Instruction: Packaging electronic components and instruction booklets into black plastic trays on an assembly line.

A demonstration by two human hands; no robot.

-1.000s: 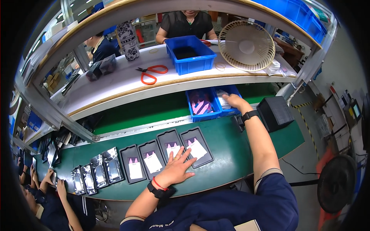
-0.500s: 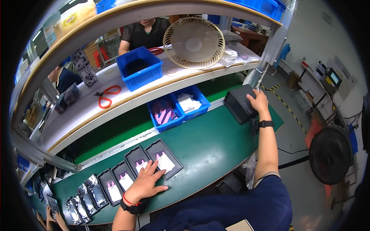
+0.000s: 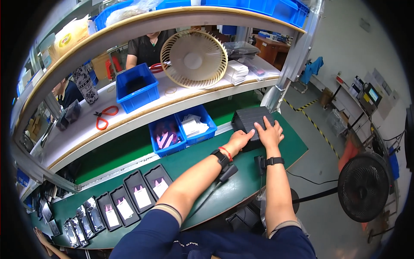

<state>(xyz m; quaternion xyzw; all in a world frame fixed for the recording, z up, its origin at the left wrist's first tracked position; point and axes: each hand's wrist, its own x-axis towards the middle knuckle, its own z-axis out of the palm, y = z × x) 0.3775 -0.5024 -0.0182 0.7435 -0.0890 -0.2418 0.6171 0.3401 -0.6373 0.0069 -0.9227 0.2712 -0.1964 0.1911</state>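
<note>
A stack of black plastic trays [image 3: 245, 117], looking like a ribbed dark block, stands at the right end of the green bench. My left hand [image 3: 239, 140] grips the near left edge of this stack, its fingertips partly hidden. On the stack's near right side lies my right hand [image 3: 271, 133], its fingers spread. To the left, several black trays [image 3: 139, 193] lie in a row, holding white cards [image 3: 142, 197] and pink pointed pieces. Farther left are several trays with shiny clear covers [image 3: 93, 214].
Two blue bins [image 3: 164, 151] with pink pieces and white cards sit under the shelf. Above are a blue bin [image 3: 137, 90], red-handled scissors [image 3: 105, 117] and a round fan [image 3: 194, 59]. A black fan [image 3: 364, 181] stands at right. Another person's hand [image 3: 41, 237] shows lower left.
My left hand has left the row of trays and moved right to the stack. My right hand has shifted to the stack's near side. The view has turned slightly.
</note>
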